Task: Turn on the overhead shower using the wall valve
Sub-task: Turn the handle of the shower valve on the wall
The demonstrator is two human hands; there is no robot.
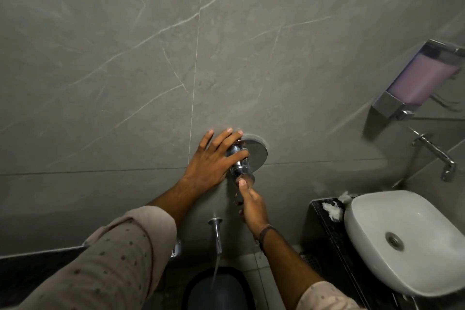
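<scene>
The chrome valve (241, 162) sits mid-wall on a round plate (259, 153), its long axis jutting out from the tile toward the person. The left hand (214, 158) grips it, thumb curled across, while the right hand (253, 205) pinches its outer end (thumb on top). Below, a spout (217, 231) runs water into a dark bucket (198, 290); the dispenser (425, 80) holds pink liquid.

Large grey stone-look wall tiles (125, 58) with pale veins and thin grout lines fill the far view in dim light. At right, a chrome dispenser of lilac liquid (422, 80) hangs above a chrome wall tap (436, 156). Below, a white oval ceramic basin (359, 211) sits on a dark counter (324, 234), with crumpled white tissue (332, 210) beside it.
</scene>
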